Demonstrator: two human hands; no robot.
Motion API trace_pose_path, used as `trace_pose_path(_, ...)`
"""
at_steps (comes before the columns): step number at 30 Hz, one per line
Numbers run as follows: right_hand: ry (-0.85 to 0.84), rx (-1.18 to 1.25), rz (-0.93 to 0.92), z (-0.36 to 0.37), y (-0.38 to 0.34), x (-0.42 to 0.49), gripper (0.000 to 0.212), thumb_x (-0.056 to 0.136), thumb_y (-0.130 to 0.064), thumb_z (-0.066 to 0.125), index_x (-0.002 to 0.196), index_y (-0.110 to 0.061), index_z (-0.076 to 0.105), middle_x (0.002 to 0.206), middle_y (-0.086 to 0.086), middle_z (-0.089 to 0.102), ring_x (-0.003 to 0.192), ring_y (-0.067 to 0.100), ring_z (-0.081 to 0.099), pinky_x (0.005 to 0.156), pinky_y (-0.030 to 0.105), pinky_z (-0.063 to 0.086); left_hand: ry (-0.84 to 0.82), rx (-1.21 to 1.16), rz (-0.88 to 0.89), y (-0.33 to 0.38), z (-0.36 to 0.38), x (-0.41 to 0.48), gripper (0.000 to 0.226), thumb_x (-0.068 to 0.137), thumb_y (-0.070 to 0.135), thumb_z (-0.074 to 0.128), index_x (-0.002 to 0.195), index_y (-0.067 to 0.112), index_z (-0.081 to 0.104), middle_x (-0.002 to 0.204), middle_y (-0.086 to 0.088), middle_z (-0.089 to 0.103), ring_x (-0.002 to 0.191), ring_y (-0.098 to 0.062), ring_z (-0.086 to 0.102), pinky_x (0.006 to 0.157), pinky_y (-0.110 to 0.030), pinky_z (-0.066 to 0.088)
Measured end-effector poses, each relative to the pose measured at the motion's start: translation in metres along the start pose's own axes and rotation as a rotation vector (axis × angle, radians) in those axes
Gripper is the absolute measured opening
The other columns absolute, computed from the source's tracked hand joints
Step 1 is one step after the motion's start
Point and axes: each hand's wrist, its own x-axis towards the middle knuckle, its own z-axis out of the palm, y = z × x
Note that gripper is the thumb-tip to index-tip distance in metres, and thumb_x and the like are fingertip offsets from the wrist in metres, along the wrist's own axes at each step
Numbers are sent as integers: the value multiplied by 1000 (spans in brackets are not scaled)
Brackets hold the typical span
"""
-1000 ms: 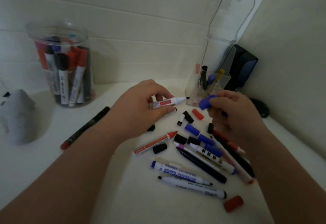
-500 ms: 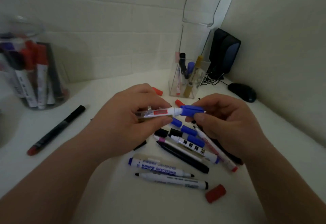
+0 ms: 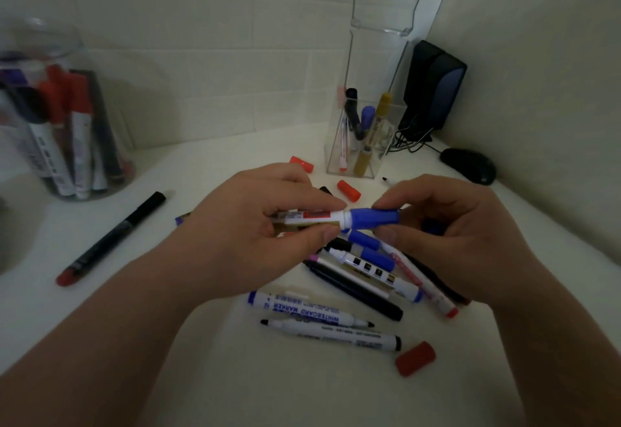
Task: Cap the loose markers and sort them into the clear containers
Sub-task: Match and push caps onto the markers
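Two bare forearms (image 3: pixel 111 336) — bare hands (image 3: pixel 248 241)

Round jar (image 3: pixel 50 117) far left; square holder (image 3: pixel 361 144) behind marker pile (image 3: pixel 353 278); mouse (image 3: pixel 468 166) right.

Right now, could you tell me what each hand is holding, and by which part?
The left hand grips a white marker by its barrel; the right hand pinches the blue cap on its tip.

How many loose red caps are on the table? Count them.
3 red caps: one left of the square holder, one just in front of it, one at the near right of the pile. The left hand and right hand may hide more.
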Motion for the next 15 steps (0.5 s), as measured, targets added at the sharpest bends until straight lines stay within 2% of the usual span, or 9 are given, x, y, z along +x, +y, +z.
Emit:
trace_pose_path(3, -10, -3, -5, 3, 0, -1, 21, 79, -41, 74, 99, -46, 68, 82, 11, 69, 70, 33, 65, 63, 42, 55, 11, 22, -3, 0, 2, 0, 30, 89, 41, 65, 115, 29, 75, 89, 14, 63, 79, -9, 60, 64, -18, 46)
trace_pose_path(8, 14, -16, 38, 10, -1, 1, 20, 73, -49, 69, 93, -46, 70, 80, 3, 72, 68, 26, 67, 65, 39, 56, 63, 61, 7, 0, 7, 1, 28, 84, 43, 73, 107, 28, 77, 84, 14, 63, 74, -5, 58, 64, -8, 41)
trace_pose_path(12, 9, 9, 57, 17, -5, 2, 15, 75, -38, 70, 90, -38, 71, 75, -6, 73, 59, 14, 65, 52, 18, 52, 68, 46, 26, 0, 8, 0, 25, 82, 42, 77, 104, 29, 78, 81, 13, 64, 72, -4, 58, 63, -8, 40)
trace_pose_path(14, 1, 92, 109, 19, -7, 3, 15, 74, -32, 69, 88, -29, 71, 72, -8, 74, 57, 7, 66, 53, 11, 48, 74, 22, 27, 0, 8, 0, 24, 81, 39, 78, 103, 29, 78, 81, 13, 64, 72, -4, 59, 63, -8, 40)
trace_pose_path(15, 3, 142, 123, 20, -7, 3, 15, 75, -31, 68, 88, -25, 72, 70, -7, 74, 57, 6, 65, 55, 11, 48, 82, 13, 34, 1, 8, 0, 24, 81, 38, 78, 104, 30, 78, 81, 14, 64, 72, -4, 59, 63, -8, 40)
